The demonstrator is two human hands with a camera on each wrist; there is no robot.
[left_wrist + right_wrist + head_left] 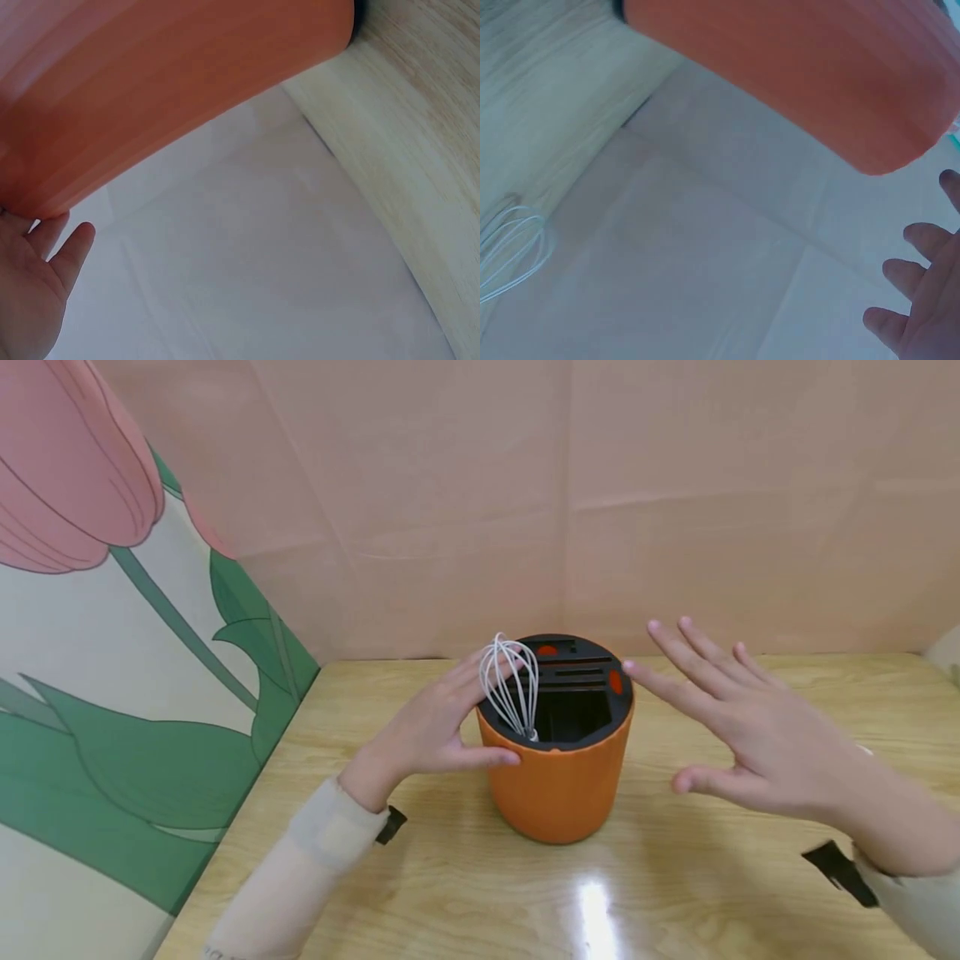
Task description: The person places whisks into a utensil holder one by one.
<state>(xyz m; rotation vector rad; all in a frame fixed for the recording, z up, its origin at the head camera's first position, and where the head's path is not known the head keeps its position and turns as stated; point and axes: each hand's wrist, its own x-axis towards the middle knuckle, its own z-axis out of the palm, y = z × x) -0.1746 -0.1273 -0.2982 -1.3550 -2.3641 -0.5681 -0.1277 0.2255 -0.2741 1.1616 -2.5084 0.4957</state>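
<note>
An orange utensil holder (558, 793) with a black slotted lid (573, 672) stands upright on the table. A whisk (510, 685) stands in it at the front left, wire loops up. My left hand (442, 718) rests against the holder's left side near the rim, thumb extended across the front and fingers reaching behind the whisk. In the left wrist view, fingertips (52, 225) meet the orange wall while the little finger stands off it. To the right of the holder, my right hand (757, 735) is raised with spread fingers and holds nothing.
White wire loops of another whisk (514, 251) lie on the table in the right wrist view. The wooden table (450, 893) meets a pink wall covering (465, 527) just behind the holder. A tulip-patterned panel (150, 760) borders the left side.
</note>
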